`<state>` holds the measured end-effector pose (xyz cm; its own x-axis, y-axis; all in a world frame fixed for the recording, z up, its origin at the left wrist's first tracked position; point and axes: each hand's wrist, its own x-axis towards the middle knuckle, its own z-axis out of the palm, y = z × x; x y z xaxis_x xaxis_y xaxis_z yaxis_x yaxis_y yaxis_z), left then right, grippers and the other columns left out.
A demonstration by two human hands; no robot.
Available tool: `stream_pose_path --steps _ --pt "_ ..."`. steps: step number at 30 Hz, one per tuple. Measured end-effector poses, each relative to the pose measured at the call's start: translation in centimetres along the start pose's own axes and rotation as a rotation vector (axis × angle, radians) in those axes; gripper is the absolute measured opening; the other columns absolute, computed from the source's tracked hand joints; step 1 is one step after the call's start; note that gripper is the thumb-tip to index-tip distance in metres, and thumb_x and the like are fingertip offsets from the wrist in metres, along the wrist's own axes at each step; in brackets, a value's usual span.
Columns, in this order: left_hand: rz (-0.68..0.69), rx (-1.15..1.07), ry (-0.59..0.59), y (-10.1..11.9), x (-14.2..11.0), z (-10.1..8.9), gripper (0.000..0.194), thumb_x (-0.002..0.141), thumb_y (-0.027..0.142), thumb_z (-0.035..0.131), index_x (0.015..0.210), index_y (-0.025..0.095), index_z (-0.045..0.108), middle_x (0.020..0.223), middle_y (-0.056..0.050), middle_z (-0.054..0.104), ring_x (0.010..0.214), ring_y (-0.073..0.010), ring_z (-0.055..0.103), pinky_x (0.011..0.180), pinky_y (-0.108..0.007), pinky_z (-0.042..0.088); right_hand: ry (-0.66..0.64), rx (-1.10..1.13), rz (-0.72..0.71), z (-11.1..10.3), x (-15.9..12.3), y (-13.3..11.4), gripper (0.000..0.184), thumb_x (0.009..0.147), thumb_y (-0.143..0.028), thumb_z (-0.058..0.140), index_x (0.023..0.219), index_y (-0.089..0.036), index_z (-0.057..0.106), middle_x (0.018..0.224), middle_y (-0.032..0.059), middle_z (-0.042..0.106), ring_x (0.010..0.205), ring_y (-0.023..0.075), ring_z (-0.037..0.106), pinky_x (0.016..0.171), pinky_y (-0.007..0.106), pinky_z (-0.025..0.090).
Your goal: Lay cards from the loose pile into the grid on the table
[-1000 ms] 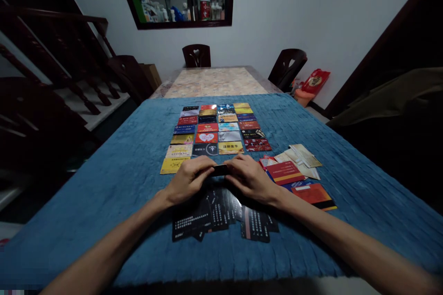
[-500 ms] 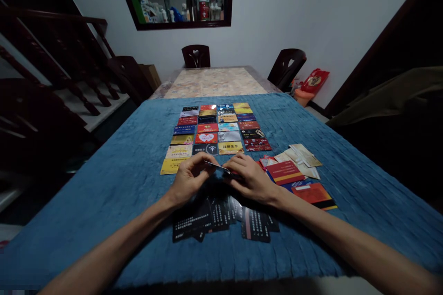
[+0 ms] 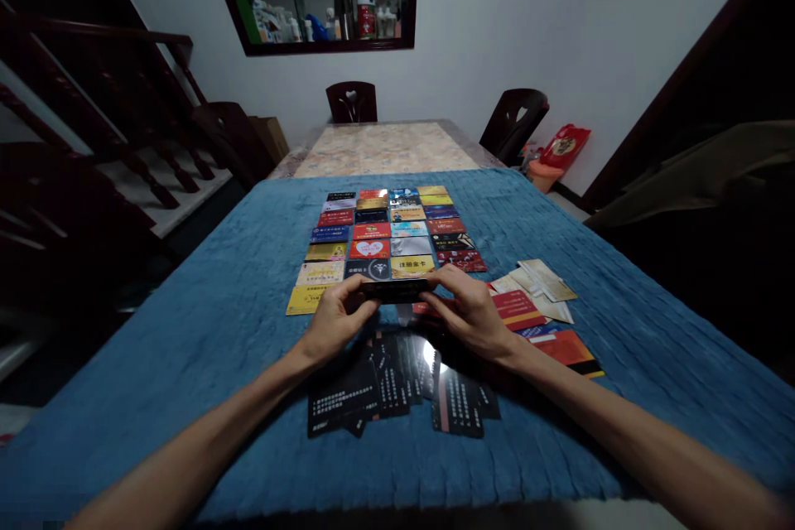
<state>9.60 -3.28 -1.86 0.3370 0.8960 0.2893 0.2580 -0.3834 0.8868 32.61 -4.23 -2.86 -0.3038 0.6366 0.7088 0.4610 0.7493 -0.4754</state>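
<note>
A dark plastic card (image 3: pixel 397 291) is held level between my two hands, a little above the cloth. My left hand (image 3: pixel 340 316) pinches its left end with thumb and forefinger. At the other end, my right hand (image 3: pixel 470 313) grips it the same way. Beyond the held card lie rows of colourful cards, with a yellow "gold" card (image 3: pixel 413 267) and a dark card (image 3: pixel 368 268) nearest to it. Below my hands a loose spread of black cards (image 3: pixel 344 397) shows lines of printed text. Part of a red card shows behind my right fingers.
A loose heap with a red card (image 3: pixel 518 308), an orange card (image 3: pixel 568 352) and pale cards (image 3: pixel 546 279) lies right of my right hand. A blue cloth (image 3: pixel 204 306) covers the near table. Dark chairs (image 3: pixel 352 102) stand around the far end.
The card between my hands has turned from nearly edge-on to showing its dark long face. My right hand has shifted slightly right, and my hands are farther apart.
</note>
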Motion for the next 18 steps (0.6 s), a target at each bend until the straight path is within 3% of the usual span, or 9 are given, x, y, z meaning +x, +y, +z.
stream_pose_path --steps 4,9,13,18 --pt "0.06 0.094 0.057 -0.07 -0.23 0.08 0.021 0.083 0.023 0.058 0.103 0.018 0.059 0.1 -0.004 0.066 0.093 -0.0173 0.065 0.087 -0.034 0.054 -0.012 -0.038 -0.024 0.09 -0.18 0.36 0.015 0.095 -0.018 0.052 0.105 -0.02 0.063 0.089 0.0062 0.069 0.083 0.0197 0.063 0.072 0.033 0.051" --pt "0.149 0.303 0.002 0.1 -0.83 0.15 0.03 0.087 0.017 0.054 0.117 0.02 0.057 0.107 -0.005 0.069 0.096 -0.0181 0.066 0.09 -0.035 0.054 -0.033 -0.055 -0.059 0.23 -0.24 0.35 0.014 0.095 -0.017 0.051 0.103 -0.02 0.062 0.085 0.0053 0.067 0.077 0.018 0.061 0.067 0.03 0.05" --pt "0.194 0.373 -0.016 0.05 -0.98 0.12 0.03 0.089 0.016 0.05 0.118 0.021 0.058 0.109 -0.005 0.07 0.099 -0.0183 0.067 0.091 -0.035 0.054 -0.035 -0.091 -0.082 0.3 -0.32 0.35 0.018 0.095 -0.016 0.049 0.11 -0.019 0.059 0.087 0.006 0.067 0.078 0.0182 0.062 0.068 0.03 0.051" --pt "0.215 0.348 0.047 -0.16 -0.82 0.05 0.026 0.089 0.017 0.052 0.114 0.02 0.06 0.108 -0.004 0.07 0.093 -0.0176 0.067 0.086 -0.032 0.054 -0.047 -0.183 -0.135 0.33 -0.29 0.22 0.031 0.096 -0.018 0.05 0.127 -0.018 0.05 0.092 0.0079 0.067 0.08 0.0203 0.062 0.069 0.033 0.051"
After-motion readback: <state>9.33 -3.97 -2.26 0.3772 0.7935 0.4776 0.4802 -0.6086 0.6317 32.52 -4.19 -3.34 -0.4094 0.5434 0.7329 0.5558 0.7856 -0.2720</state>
